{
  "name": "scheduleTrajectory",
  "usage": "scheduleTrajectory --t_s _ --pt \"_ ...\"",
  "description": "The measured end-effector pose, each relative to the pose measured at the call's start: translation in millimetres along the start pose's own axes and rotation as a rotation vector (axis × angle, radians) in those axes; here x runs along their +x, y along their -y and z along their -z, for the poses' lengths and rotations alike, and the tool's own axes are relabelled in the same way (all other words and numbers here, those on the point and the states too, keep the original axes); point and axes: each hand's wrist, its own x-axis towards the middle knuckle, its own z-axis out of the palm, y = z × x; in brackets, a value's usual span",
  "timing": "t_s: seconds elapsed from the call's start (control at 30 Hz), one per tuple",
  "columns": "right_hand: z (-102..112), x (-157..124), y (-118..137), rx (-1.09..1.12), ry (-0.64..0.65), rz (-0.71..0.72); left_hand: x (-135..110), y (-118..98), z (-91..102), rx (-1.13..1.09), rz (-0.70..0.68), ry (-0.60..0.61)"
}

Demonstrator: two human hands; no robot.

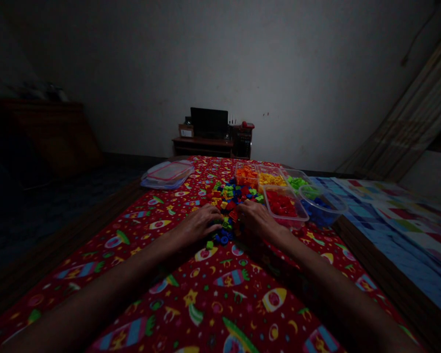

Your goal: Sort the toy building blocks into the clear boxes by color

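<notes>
A mixed pile of small plastic building blocks (pixel 228 192) in red, blue, green, yellow and orange lies on the red patterned tablecloth (pixel 161 284). At the pile's left edge is my left hand (pixel 200 223), its thumb apart from the bent fingers and nothing visible between them. My right hand (pixel 257 218) reaches into the right side of the pile, fingers curled downward. Its fingertips are dark and partly hidden, so any block in them cannot be made out. One green block (pixel 209 244) lies nearest me, beside several blue pieces (pixel 224 240).
Right of the pile stand clear tubs of sorted blocks: orange (pixel 246 175), yellow (pixel 272 180), green (pixel 297 183), red (pixel 281 203), and a round tub with blue (pixel 319 205). Stacked lids (pixel 168 174) lie far left. A monitor (pixel 209 122) stands on a desk by the wall.
</notes>
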Motion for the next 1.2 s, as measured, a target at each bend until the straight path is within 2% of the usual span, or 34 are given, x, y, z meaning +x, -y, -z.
scheduleTrajectory --t_s 0.2,0.4,0.53,0.67,0.77,0.9,1.07,1.2 --pt "0 1 15 0.005 0.072 -0.007 30 10 5.0 -0.025 0.064 0.004" --pt "6 2 20 -0.009 0.047 0.0 54 17 14.6 -0.208 0.286 -0.054" --pt "11 9 30 0.027 0.054 0.019 49 20 25.7 -0.55 0.38 -0.034" --pt "11 15 45 0.025 0.107 0.115 38 24 34.0 -0.831 0.457 -0.059" --pt "5 13 51 -0.043 0.162 0.182 34 29 32.9 -1.06 0.533 -0.103" --pt "-2 7 48 -0.017 0.107 0.182 34 34 28.5 -1.246 0.562 -0.107" --pt "8 18 40 0.176 0.099 0.122 36 34 26.7 -1.277 0.572 -0.125" --pt "28 34 35 0.377 0.026 -0.1 36 36 25.3 -1.26 0.57 -0.134"
